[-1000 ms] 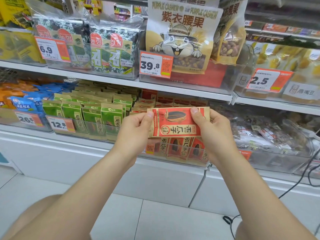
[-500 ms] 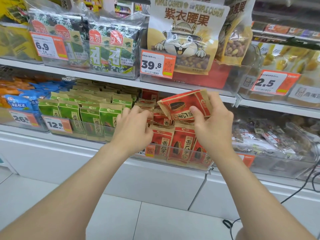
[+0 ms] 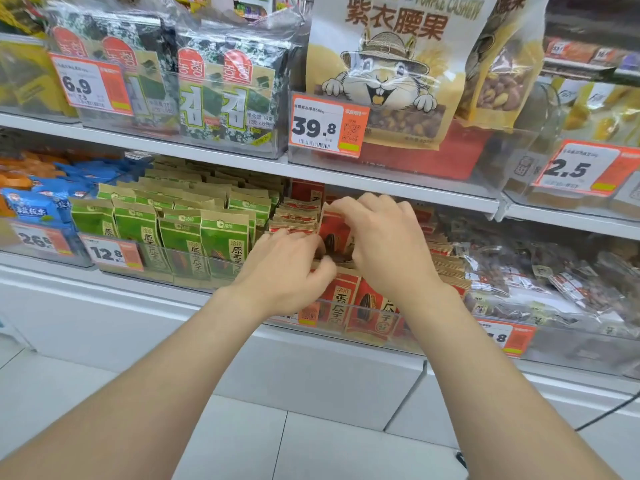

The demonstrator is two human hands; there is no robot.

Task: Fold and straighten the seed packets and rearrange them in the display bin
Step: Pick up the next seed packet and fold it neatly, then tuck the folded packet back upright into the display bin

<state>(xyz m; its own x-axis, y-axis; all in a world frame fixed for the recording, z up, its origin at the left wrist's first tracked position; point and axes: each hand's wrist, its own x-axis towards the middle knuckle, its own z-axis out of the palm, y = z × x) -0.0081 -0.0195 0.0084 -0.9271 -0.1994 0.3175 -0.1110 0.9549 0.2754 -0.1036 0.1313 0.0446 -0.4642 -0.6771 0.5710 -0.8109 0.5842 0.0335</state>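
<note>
Head view: task is partway, by the look of it. One red packet (image 3: 334,233) stands upright btw both hands in the middle of the display bin (image 3: 363,338), just behind the front row (image 3: 341,306) of red pkts. It looks to be going into a slot and isn't let go yet.

The front row stands upright, faces out, fairly neat. The rear stacks (image 3: 294,216) at back left lie flat, piled up. The right-side pkts (image 3: 446,261) lean and look uneven, so prob need straightening. Some done and a good part left, judging only from how things lie.

- **Right hand** (image 3: 384,244): arched over the pkt's top and right edge, fingers curled over the top w/ thumb toward the front face. A narrow hold on the pkt.
- **Left hand** (image 3: 287,268): fingers curled tight at the pkt's lower left edge, right above the front row. Tips are blurred, so can't tell if it pinches the pkt or only steadies the neighbours.

The green pkts (image 3: 194,237) in the next bin to the left are apart from both hands.
</note>
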